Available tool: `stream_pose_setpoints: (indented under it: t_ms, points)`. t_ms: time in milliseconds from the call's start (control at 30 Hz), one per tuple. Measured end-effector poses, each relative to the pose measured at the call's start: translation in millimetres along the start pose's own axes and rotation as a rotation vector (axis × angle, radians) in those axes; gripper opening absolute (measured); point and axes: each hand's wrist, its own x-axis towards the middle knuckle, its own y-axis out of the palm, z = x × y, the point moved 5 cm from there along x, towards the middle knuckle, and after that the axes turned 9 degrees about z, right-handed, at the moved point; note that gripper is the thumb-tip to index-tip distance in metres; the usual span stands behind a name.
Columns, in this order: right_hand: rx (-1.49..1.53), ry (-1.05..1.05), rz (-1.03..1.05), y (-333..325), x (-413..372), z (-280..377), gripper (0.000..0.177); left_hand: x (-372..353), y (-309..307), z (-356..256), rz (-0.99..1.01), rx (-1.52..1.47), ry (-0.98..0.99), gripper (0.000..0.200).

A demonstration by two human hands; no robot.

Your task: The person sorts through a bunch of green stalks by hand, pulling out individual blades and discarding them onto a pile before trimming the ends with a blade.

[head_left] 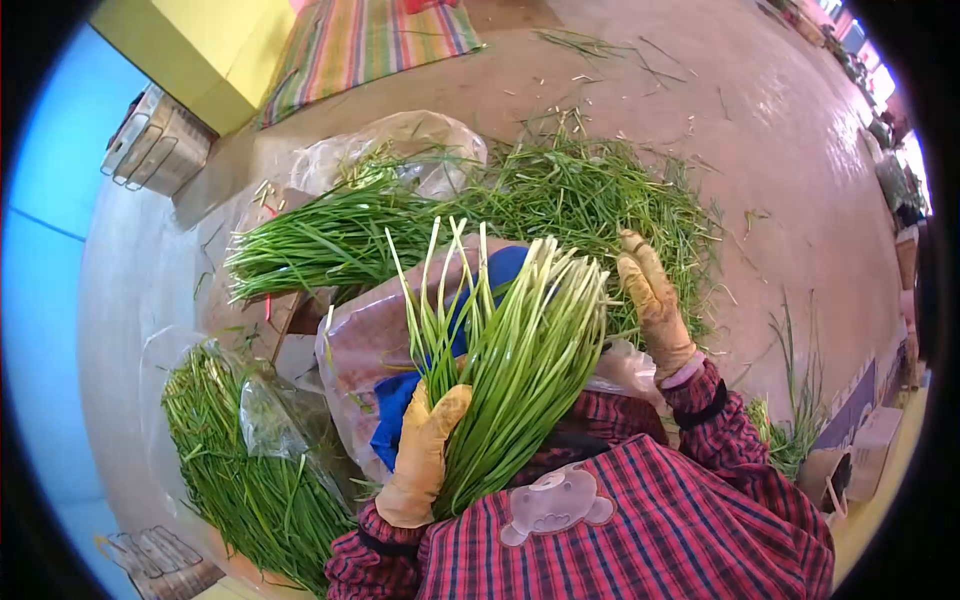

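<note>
At the centre, before the plaid clothing (640,500): a bunch of long green stalks (540,350), slanting up and away from the body, pale ends fanned out at the far end, greener part close in. Probably light for its bulk; likely springy along the pale lengths, softer and limper in the green, easy to crease or bruise under a hard squeeze, perhaps slick if damp. Best to take hold around the greener half, with an even wrap of thumb and fingers, leaving the pale ends free; expect outer stalks to splay or slip, judging by the few spread apart along the left edge.

Gripping the bunch low on its left side with the gloved left hand (425,450), thumb toward the front, fingers partly hidden. Holding nothing in the right hand (650,300), gloved too: fingers extended, raised just beside the pale ends, contact not clear.

Farther out, a tangled heap of greens (620,195); left of it, a neater pile of stalks (320,240). Near the left sleeve, greens in clear plastic (240,470). Beyond, a striped mat (370,50).
</note>
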Motion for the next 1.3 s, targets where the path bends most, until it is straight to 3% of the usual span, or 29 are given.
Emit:
stream_pose_setpoints:
  t_ms: [33,67,133,200,267,300,367,400,467,500,533,600,667,733,767,867,933,967,1100,1200,1300]
  points:
    - [0.283,0.194,0.083,2,-4,-15,0.049,0,0,-1,0.048,-0.011,-0.034,0.055]
    - [0.236,0.255,0.144,3,-8,-20,0.052,1,4,-2,0.06,-0.005,-0.042,0.055]
    - [0.102,0.051,0.259,22,-1,1,0.055,2,18,-3,0.108,0.233,-0.14,0.058]
    - [-0.112,-0.088,0.285,31,7,39,0.06,3,29,-5,0.148,0.29,-0.073,0.055]
    - [-0.085,-0.13,0.301,39,20,64,0.059,3,22,8,0.161,0.3,-0.195,0.052]
    - [-0.078,-0.134,0.297,43,25,65,0.059,0,18,9,0.164,0.233,-0.25,0.047]
    - [0.32,-0.095,0.357,54,33,59,0.053,-4,14,4,0.129,0.104,-0.23,0.045]
    - [0.328,-0.1,0.356,55,34,56,0.053,-7,11,1,0.098,-0.032,-0.208,0.044]
    - [0.457,0.007,0.289,49,36,42,0.049,-9,-2,1,0.088,0.008,-0.162,0.047]
    - [0.331,-0.04,0.233,40,33,35,0.047,-10,-7,3,0.087,-0.086,-0.145,0.05]
    - [0.604,0.107,0.171,39,26,31,0.046,-11,-10,3,0.086,-0.181,-0.129,0.054]
    - [0.635,0.189,0.147,24,17,16,0.045,-13,-12,0,0.09,-0.238,-0.111,0.059]
    - [0.659,0.202,0.191,24,8,6,0.048,-13,-10,-4,0.067,-0.26,-0.115,0.059]
    - [0.817,0.227,0.459,42,0,19,0.052,-11,-10,-3,0.082,-0.265,-0.097,0.057]
    - [0.73,0.338,0.47,50,-3,22,0.055,-11,-9,-1,0.083,-0.285,-0.12,0.057]
    - [0.657,0.231,0.532,55,-1,52,0.052,-9,-3,-1,0.152,-0.308,-0.118,0.052]
    - [0.625,0.146,0.575,68,10,62,0.053,-10,-4,-3,-0.01,0.001,-0.055,0.048]
    - [0.592,0.065,0.609,76,13,69,0.055,-7,-1,0,0.054,-0.03,-0.046,0.044]
    - [0.694,0.131,0.506,85,8,70,0.063,-16,-11,4,0.008,-0.133,-0.077,0.043]
    - [0.791,0.21,0.64,82,9,58,0.071,-14,-16,0,-0.027,-0.255,-0.073,0.044]
    - [0.715,0.243,0.433,73,5,31,0.083,-8,-15,6,-0.008,-0.237,-0.093,0.042]
